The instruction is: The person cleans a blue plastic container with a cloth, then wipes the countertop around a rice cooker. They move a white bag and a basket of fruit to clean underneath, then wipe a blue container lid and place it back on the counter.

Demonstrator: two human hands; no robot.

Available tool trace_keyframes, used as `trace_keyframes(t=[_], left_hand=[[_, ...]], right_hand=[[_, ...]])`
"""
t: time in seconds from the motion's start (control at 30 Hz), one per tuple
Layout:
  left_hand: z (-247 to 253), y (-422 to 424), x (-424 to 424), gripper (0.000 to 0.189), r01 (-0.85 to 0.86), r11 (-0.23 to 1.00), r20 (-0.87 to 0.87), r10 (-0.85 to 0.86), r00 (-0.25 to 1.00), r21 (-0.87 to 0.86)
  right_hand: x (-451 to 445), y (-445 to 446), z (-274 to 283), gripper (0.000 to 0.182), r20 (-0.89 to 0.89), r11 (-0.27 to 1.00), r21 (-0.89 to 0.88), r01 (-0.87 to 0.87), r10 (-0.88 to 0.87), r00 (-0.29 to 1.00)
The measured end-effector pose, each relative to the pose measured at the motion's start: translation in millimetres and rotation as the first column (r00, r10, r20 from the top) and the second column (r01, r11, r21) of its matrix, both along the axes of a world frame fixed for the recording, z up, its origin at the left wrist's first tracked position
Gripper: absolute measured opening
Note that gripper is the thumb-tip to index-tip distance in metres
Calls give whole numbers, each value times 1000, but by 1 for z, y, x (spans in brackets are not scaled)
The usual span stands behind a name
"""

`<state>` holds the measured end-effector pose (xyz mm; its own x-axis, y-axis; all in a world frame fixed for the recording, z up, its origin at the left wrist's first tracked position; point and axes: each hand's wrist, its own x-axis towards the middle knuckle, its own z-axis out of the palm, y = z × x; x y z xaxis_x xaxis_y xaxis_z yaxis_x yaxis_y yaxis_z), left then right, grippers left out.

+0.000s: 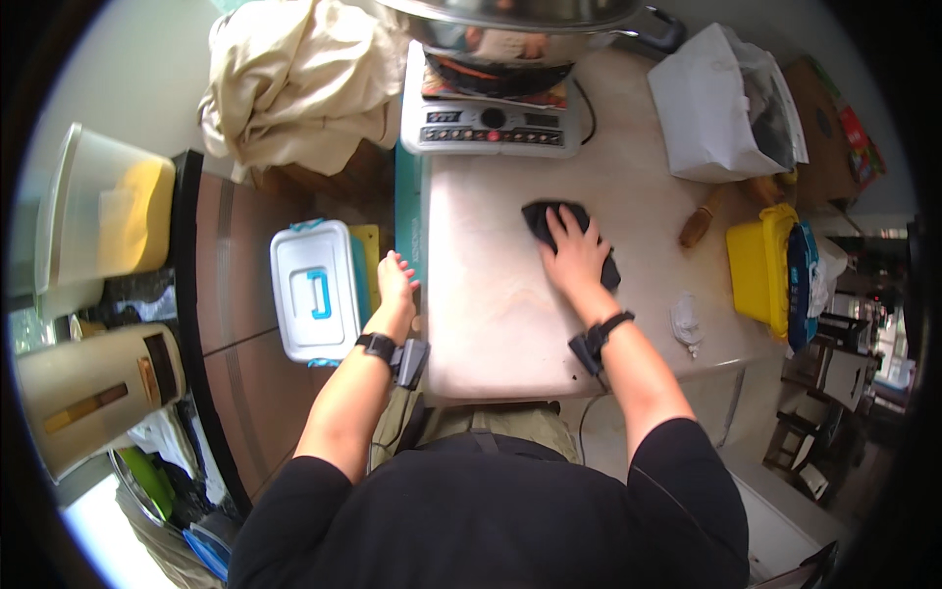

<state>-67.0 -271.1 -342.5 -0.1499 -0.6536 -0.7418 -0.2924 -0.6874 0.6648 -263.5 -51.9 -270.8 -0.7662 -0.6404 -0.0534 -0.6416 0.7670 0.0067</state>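
Under my right hand (575,254) lies a dark cloth (548,215), pressed against the pale tabletop (486,294). The fingers are spread over the cloth, and parts of it show on both sides of the palm. My left hand (397,278) hangs by the table's left edge with its fingers apart and nothing in it. Left of that hand is a lidded storage box (309,294) with a blue handle. A small crumpled white item (686,322) lies to the right of my right forearm.
An induction cooker (489,132) with a large metal pot (515,37) stands at the table's far end. On the right are a white bag (699,110), a brown brush-like item (699,219) and a yellow container (754,272). Beige fabric (302,88) is heaped at upper left.
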Motion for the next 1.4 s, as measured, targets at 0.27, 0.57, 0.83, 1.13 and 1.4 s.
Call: trace_keyframes(t=[0.27, 0.57, 0.83, 1.13, 1.4], left_hand=[[32, 6, 194, 18, 151, 986, 42, -154, 987, 72], [21, 5, 191, 30, 328, 939, -37, -326, 945, 106], [8, 91, 169, 20, 541, 834, -263, -502, 824, 105], [26, 122, 198, 17, 511, 854, -340, -456, 823, 93], [-23, 118, 222, 34, 254, 890, 92, -237, 967, -378]], right_hand=[[28, -106, 5, 55, 16, 971, -115, -208, 211, 977], [192, 49, 16, 64, 117, 754, -210, -623, 652, 749], [104, 7, 5, 50, -27, 967, -68, -245, 243, 970], [39, -120, -9, 42, -133, 970, -97, -224, 211, 969], [180, 14, -7, 47, -4, 628, -310, -714, 750, 662]])
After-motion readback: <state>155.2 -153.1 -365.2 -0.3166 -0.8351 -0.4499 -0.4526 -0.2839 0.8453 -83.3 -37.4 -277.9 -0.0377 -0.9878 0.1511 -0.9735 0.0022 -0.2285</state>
